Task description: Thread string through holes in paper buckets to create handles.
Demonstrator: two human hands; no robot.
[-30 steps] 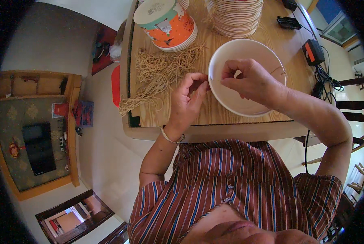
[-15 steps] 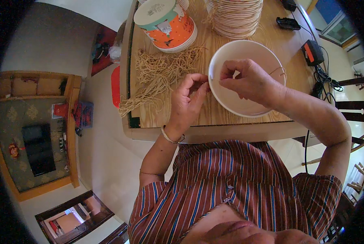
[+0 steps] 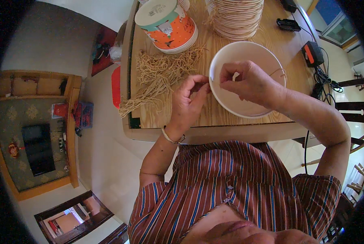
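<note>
A white paper bucket (image 3: 247, 106) stands at the table's near edge, its open mouth toward me. Over that mouth is my right hand (image 3: 251, 83), thumb and forefinger closed in a pinch near the inner left wall. Whatever the pinch holds is too small to make out. Outside the left rim, my left hand (image 3: 190, 95) has its thumb and fingertips drawn together against the bucket wall; what lies between them is hidden. A thin tan cord (image 3: 277, 72) loops at the bucket's right rim. Left of my left hand lies a loose pile of tan cords (image 3: 165, 71).
Nested orange and green paper buckets (image 3: 170, 34) stand upside down at the back left. A tall stack of white buckets with cords (image 3: 237, 18) is behind the working bucket. A black adapter (image 3: 313, 53) with coiled cables (image 3: 326, 81) lies at the table's right edge.
</note>
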